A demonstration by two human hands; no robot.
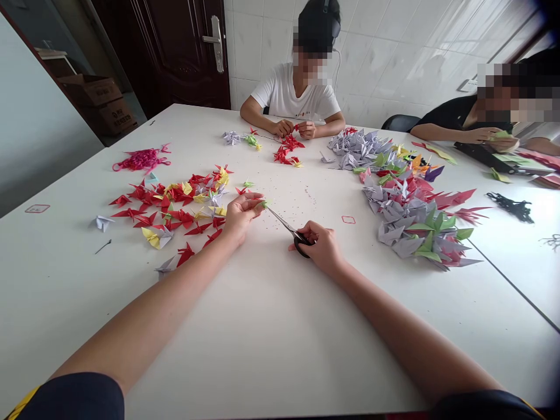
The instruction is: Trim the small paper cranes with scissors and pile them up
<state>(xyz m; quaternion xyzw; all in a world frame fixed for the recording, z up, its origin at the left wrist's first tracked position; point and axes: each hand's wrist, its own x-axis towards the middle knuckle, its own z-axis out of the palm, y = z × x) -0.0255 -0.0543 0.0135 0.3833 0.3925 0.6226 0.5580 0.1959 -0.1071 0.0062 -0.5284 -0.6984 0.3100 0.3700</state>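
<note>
Left hand [242, 213] had fingers pinched together on tiny green paper piece [263, 204]; right hand [317, 245] had fingers clamped on scissors [286, 228], tips at piece. Red paper cranes [170, 204] lay scattered left of fingers; larger grey-and-green crane heap [415, 221] stood right.

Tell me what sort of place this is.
It's probably a small craft workroom. A white table is heaped with folded paper cranes, a person and another person sit at it handling paper, and cardboard boxes stand against the wall.

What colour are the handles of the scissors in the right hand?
The scissors' handles are black; the head view shows them best.
</note>
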